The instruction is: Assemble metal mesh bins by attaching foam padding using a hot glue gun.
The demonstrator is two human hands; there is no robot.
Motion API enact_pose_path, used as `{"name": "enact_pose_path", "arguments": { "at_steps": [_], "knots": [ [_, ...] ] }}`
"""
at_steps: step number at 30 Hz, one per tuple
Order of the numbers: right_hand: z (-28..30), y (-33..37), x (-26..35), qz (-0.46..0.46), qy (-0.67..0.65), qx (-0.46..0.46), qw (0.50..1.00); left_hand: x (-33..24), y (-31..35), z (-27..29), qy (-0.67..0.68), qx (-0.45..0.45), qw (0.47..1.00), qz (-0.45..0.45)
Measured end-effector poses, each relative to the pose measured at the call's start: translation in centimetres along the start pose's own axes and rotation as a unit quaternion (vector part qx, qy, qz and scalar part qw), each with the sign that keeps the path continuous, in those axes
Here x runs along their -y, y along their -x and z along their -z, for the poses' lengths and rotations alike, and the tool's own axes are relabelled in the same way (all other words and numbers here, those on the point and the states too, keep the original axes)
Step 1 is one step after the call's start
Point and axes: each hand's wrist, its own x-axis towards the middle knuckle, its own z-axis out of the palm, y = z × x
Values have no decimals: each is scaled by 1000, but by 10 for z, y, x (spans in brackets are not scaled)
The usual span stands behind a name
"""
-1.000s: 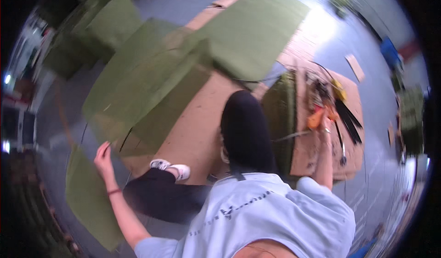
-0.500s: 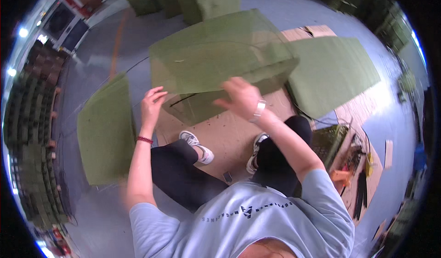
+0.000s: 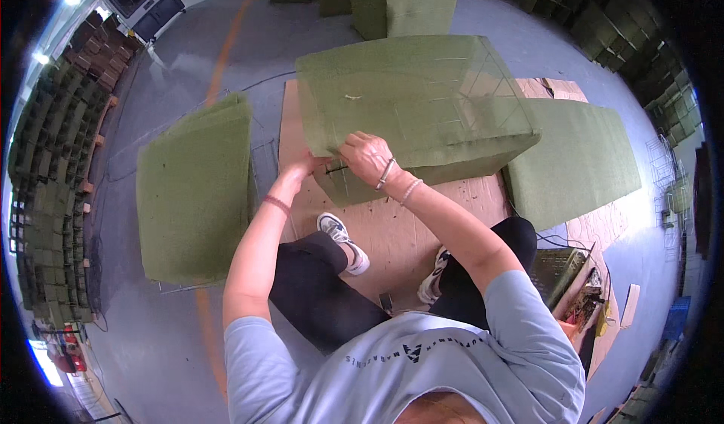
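In front of me stands a box-shaped wire frame covered in green mesh fabric (image 3: 411, 84); its thin wires show through the sheer right end. My left hand (image 3: 303, 164) pinches the mesh at the near left corner, its fingertips partly hidden. Right beside it, my right hand (image 3: 366, 157) has its fingers curled down onto the same near edge, closed on the fabric. A short dark strip or wire end shows just below the right hand's fingers; I cannot make out which. The two hands almost touch.
Under the box lies a cardboard sheet (image 3: 407, 231), with my shoes on it. Green mesh panels stand or lie at the left (image 3: 194, 190) and right (image 3: 577, 156). A tray of tools (image 3: 588, 303) is at lower right. Stacked green boxes (image 3: 53, 213) line the left side.
My hands were apart, fingers loose above the near edge. They have come together at the near left corner and closed on the mesh. The whole view has shifted.
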Motion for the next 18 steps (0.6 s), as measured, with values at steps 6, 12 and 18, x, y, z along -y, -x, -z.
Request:
{"name": "enact_pose_path", "arguments": {
  "at_steps": [6, 12, 18],
  "knots": [
    [-3, 2, 1, -10, -36, -28, 999, -23, 6, 6, -25, 48, 998, 33],
    [-4, 4, 4, -1, -15, -14, 1000, -7, -2, -2, -29, -11, 992, -123],
    [-5, 15, 11, 68, 20, -12, 997, 26, -31, 5, 67, 14, 997, -27]
  ]
}}
